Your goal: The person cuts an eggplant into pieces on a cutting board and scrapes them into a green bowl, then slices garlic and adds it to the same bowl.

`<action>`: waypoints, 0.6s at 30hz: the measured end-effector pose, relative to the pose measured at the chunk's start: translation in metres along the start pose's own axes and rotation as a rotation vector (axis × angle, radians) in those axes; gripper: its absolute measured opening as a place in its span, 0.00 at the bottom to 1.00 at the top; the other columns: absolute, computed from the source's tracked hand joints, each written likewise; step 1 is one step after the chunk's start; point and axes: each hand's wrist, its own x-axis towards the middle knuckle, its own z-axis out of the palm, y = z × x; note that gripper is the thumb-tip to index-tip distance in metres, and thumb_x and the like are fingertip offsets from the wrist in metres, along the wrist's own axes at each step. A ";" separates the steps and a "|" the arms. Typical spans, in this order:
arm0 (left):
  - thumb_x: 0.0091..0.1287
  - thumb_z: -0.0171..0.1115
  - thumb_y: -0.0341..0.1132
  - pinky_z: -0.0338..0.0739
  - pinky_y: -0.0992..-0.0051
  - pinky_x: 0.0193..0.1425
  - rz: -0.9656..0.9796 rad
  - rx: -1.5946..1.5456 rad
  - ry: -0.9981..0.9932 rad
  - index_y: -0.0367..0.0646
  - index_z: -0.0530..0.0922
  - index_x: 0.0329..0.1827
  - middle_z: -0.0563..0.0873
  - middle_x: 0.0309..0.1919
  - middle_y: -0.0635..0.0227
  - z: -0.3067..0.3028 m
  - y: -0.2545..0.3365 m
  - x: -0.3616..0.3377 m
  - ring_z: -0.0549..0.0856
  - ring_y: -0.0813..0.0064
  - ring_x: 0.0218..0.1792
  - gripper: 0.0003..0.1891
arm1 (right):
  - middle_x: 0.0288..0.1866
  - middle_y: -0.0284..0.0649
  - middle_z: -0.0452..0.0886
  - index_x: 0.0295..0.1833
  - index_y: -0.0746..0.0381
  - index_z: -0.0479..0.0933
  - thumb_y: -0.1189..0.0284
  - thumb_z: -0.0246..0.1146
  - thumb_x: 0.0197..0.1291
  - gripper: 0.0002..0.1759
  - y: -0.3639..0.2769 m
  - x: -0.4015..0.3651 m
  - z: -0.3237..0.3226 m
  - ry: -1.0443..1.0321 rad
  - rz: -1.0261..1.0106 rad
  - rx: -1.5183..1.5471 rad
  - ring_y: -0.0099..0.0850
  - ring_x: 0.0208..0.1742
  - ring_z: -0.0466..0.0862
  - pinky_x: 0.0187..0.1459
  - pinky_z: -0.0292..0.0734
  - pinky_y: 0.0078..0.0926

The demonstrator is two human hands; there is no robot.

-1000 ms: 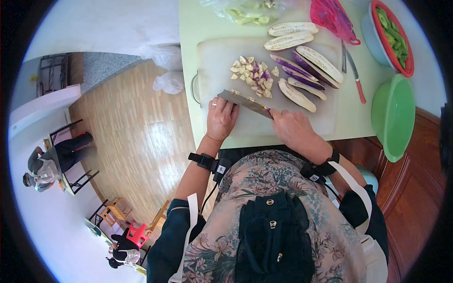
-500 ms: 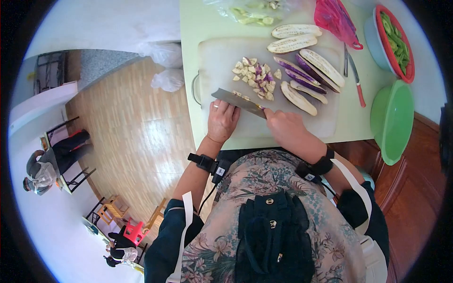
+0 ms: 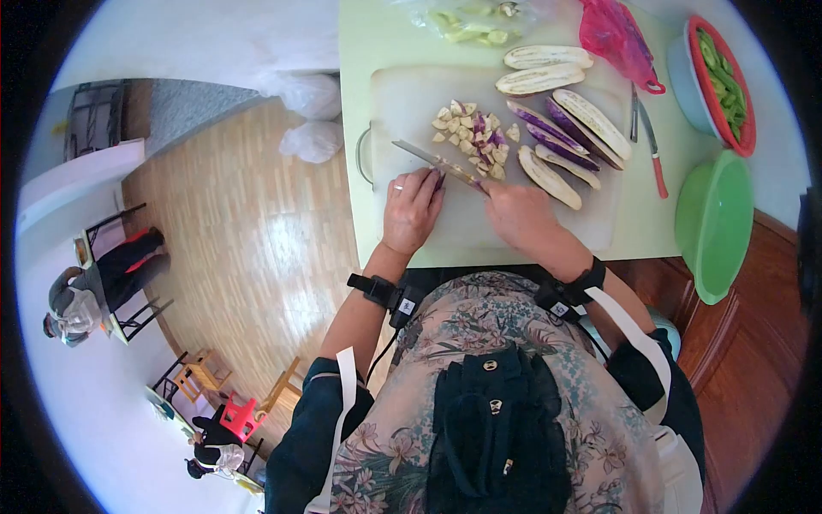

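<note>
My right hand (image 3: 524, 218) is wrapped round the handle of a cleaver (image 3: 432, 160), whose blade points left and shows nearly edge-on. Just below the blade, the bent fingers of my left hand (image 3: 411, 212) press a piece of eggplant (image 3: 440, 182) against the white cutting board (image 3: 398, 94); most of that piece is hidden. Beyond the blade lies a heap of diced eggplant (image 3: 473, 135). To its right rest several long eggplant slices (image 3: 550, 177), some with purple skin, and two pale slices (image 3: 539, 79) lie at the board's far edge.
A red-handled knife (image 3: 658, 167) lies right of the board. Beside it stand a green basin (image 3: 715, 227) and a red basket (image 3: 747, 128) of green vegetables. A pink plastic bag (image 3: 612, 38) and a clear bag (image 3: 471, 21) sit at the back. Two people are off to the left.
The cleaver has turned from showing its broad face to nearly edge-on. Purple eggplant now shows at my left fingertips. The whole view has shifted slightly.
</note>
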 end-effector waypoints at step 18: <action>0.52 0.68 0.28 0.71 0.66 0.42 0.020 0.059 -0.003 0.37 0.80 0.40 0.78 0.37 0.62 0.003 0.000 0.000 0.78 0.62 0.39 0.12 | 0.25 0.48 0.80 0.48 0.63 0.76 0.70 0.56 0.60 0.13 0.005 -0.038 -0.018 -0.084 -0.033 -0.147 0.46 0.26 0.82 0.29 0.77 0.42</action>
